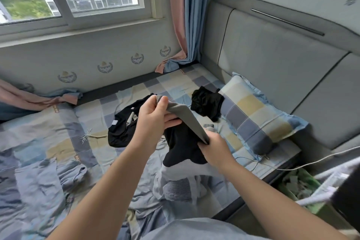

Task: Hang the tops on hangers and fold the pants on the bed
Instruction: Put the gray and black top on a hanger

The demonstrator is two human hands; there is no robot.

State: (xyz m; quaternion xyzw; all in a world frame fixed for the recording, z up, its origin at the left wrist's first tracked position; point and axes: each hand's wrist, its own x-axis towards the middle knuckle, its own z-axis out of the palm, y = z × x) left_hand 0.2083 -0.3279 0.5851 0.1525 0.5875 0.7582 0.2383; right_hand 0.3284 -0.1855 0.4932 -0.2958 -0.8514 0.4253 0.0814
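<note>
From my seat, both hands are up over the bed [58, 122] with one grey-and-black garment [183, 142] stretched between them. My left hand [153, 117] pinches the ribbed grey end between thumb and fingers. My right hand [216, 150] is clenched round the lower end of that same grey strip. The rest hangs down onto the sheet. Pulling it taut like this lets me read its shape, though I can't tell from here whether the strip is a sleeve or a trouser leg. A black top [122, 128] lies flat just behind my left hand, and a crumpled black piece [206, 103] sits against the pillow [253, 115]. Both are waiting, so I judge we're early on.
</note>
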